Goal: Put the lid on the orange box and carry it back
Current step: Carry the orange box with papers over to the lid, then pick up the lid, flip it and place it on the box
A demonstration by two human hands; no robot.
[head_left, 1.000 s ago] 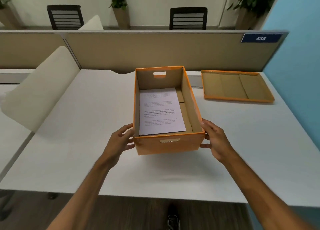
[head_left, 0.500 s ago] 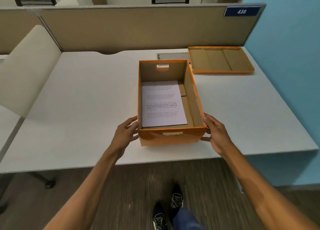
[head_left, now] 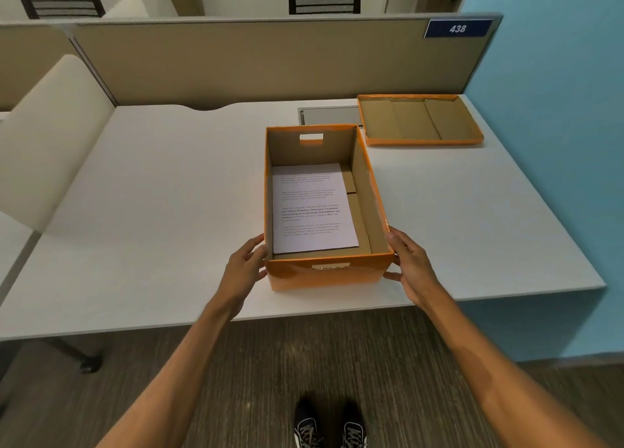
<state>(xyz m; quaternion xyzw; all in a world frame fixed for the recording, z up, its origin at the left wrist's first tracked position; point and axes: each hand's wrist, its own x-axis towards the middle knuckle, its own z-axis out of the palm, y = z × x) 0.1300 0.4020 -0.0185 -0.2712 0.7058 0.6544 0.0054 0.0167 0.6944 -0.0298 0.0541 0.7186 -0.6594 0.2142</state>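
Observation:
The open orange box (head_left: 324,277) stands on the white desk near its front edge, with a printed sheet of paper (head_left: 312,207) lying flat inside. My left hand (head_left: 244,267) presses against the box's left wall near the front corner. My right hand (head_left: 410,267) holds the right wall near the opposite front corner. The orange lid (head_left: 420,120) lies upside down at the desk's far right corner, its brown inside facing up, apart from the box.
A beige partition (head_left: 270,62) with a blue "438" sign (head_left: 457,28) closes the desk's back. A blue wall (head_left: 557,143) stands to the right. A cream chair back (head_left: 50,136) rises on the left. A cable hatch (head_left: 329,115) sits behind the box.
The box has come toward the desk's front edge between my hands, and I have stepped back; the floor and my shoes now show. The lid stayed in place.

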